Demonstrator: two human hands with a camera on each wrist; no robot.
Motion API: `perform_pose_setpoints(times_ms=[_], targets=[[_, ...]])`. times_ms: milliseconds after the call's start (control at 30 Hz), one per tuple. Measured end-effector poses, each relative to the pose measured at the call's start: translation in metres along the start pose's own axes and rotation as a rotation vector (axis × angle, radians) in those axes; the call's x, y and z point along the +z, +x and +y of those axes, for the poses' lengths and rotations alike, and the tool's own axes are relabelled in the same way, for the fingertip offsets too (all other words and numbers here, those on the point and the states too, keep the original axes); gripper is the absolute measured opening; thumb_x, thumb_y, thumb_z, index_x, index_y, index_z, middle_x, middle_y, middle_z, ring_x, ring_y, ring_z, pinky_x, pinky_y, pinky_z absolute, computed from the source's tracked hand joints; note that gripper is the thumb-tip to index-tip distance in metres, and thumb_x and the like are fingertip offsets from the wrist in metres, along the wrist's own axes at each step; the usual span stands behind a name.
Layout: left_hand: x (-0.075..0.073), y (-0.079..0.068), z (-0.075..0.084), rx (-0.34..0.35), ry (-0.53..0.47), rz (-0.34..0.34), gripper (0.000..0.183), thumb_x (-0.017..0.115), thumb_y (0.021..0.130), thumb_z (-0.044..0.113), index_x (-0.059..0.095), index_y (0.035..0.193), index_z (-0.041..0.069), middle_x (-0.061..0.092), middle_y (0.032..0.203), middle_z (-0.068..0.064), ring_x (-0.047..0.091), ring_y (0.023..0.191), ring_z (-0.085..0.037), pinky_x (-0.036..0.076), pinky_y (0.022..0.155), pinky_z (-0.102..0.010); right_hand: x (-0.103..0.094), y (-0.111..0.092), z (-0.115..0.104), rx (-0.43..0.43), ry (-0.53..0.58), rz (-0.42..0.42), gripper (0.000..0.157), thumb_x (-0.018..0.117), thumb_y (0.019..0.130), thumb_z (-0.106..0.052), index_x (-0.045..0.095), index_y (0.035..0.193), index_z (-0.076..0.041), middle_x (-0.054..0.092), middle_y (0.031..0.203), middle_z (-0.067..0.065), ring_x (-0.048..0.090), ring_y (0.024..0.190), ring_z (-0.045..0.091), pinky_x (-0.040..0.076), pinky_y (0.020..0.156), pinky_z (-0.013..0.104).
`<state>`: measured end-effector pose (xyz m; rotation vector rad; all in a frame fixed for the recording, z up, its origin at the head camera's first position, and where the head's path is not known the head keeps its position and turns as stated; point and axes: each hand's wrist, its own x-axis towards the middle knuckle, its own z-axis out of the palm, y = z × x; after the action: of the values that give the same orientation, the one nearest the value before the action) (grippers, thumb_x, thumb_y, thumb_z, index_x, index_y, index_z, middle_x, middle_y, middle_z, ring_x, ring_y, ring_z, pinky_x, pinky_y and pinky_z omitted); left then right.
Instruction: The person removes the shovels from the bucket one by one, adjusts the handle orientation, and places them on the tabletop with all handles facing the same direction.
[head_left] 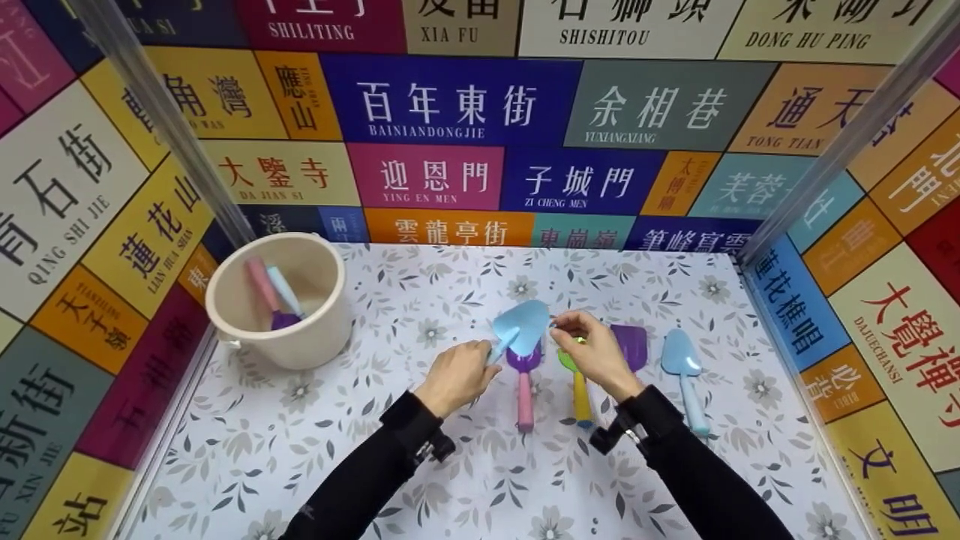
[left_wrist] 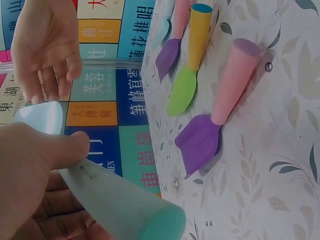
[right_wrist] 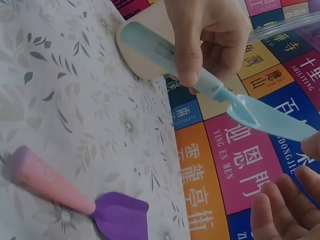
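My left hand (head_left: 459, 373) grips a light blue toy trowel (head_left: 523, 324) by its handle, blade up and toward the right. Fingertips of my right hand (head_left: 596, 352) are right at the far edge of that blade; the right wrist view shows its other fingers (right_wrist: 282, 200) spread loosely below. Beneath the held trowel lies a toy shovel with purple blade and pink handle (head_left: 526, 401). Partly covered by my right hand are a trowel with green blade and yellow handle (head_left: 581, 397) and another purple-bladed shovel (head_left: 631, 345).
A cream bucket (head_left: 322, 330) stands at the back left, holding a pink-handled tool (head_left: 261, 281) and a light blue-handled one (head_left: 283, 286). Another light blue trowel (head_left: 682, 360) lies at the right. Walls printed with street names enclose the floral tabletop (head_left: 420, 480) behind and at both sides.
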<state>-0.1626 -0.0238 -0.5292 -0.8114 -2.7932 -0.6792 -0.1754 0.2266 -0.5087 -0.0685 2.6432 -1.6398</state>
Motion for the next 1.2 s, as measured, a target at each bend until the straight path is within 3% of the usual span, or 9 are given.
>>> perform_pose_setpoints(times_ms=[133,333,500,733,900,1033,1200], targets=[[0.0,-0.003,-0.006,-0.029,-0.04,-0.002,0.022,0.076,0.097,0.018,0.062,0.09,0.003,0.066,0.079,-0.01,0.066,0.069,-0.028,0.059,0.063,-0.045,-0.019,-0.008,0.011,-0.097,-0.155,0.052,0.022,0.069,0.102,-0.009,0.069,0.121,0.002,0.075,0.114,0.018,0.071,0.106,0.03,0.057,0.089,0.027],[-0.004,-0.006,-0.014,-0.106,-0.108,-0.022,0.025,0.076,0.098,0.018,0.06,0.086,0.004,0.063,0.074,-0.008,0.058,0.064,-0.023,0.055,0.059,-0.042,-0.05,-0.02,0.032,-0.293,-0.41,0.127,0.026,0.076,0.092,-0.001,0.069,0.115,0.005,0.074,0.103,0.02,0.07,0.088,0.032,0.06,0.08,0.043],[-0.007,-0.008,-0.019,-0.163,-0.113,-0.011,0.027,0.076,0.098,0.019,0.061,0.085,0.001,0.064,0.072,-0.011,0.062,0.063,-0.026,0.056,0.058,-0.044,-0.073,-0.029,0.048,-0.409,-0.572,0.185,0.034,0.079,0.087,-0.001,0.068,0.118,0.009,0.072,0.107,0.025,0.071,0.095,0.041,0.059,0.084,0.056],[-0.009,-0.01,-0.025,-0.204,-0.098,0.024,0.029,0.078,0.096,0.02,0.063,0.083,-0.001,0.064,0.071,-0.014,0.063,0.061,-0.028,0.057,0.057,-0.042,-0.091,-0.038,0.066,-0.458,-0.703,0.245,0.034,0.081,0.087,-0.004,0.068,0.117,0.006,0.072,0.106,0.024,0.071,0.093,0.041,0.06,0.072,0.056],[-0.01,-0.007,-0.029,-0.23,-0.113,0.027,0.031,0.079,0.095,0.021,0.065,0.081,-0.003,0.067,0.076,-0.016,0.066,0.066,-0.031,0.06,0.064,-0.045,-0.096,-0.04,0.073,-0.499,-0.751,0.268,0.033,0.081,0.087,-0.006,0.068,0.116,0.005,0.072,0.104,0.022,0.07,0.091,0.041,0.059,0.066,0.055],[-0.008,-0.005,-0.033,-0.3,-0.165,0.01,0.033,0.081,0.093,0.022,0.064,0.074,0.0,0.066,0.073,-0.013,0.059,0.062,-0.022,0.058,0.062,-0.042,-0.097,-0.042,0.077,-0.496,-0.765,0.273,0.032,0.08,0.088,-0.006,0.068,0.115,0.004,0.072,0.105,0.022,0.071,0.093,0.041,0.059,0.067,0.054],[0.0,-0.003,-0.039,-0.413,-0.245,-0.043,0.038,0.081,0.093,0.025,0.061,0.067,0.006,0.056,0.063,-0.002,0.048,0.055,-0.014,0.046,0.052,-0.028,-0.098,-0.046,0.081,-0.446,-0.762,0.248,0.031,0.079,0.09,-0.007,0.069,0.116,0.005,0.072,0.106,0.024,0.071,0.094,0.042,0.059,0.068,0.055]])
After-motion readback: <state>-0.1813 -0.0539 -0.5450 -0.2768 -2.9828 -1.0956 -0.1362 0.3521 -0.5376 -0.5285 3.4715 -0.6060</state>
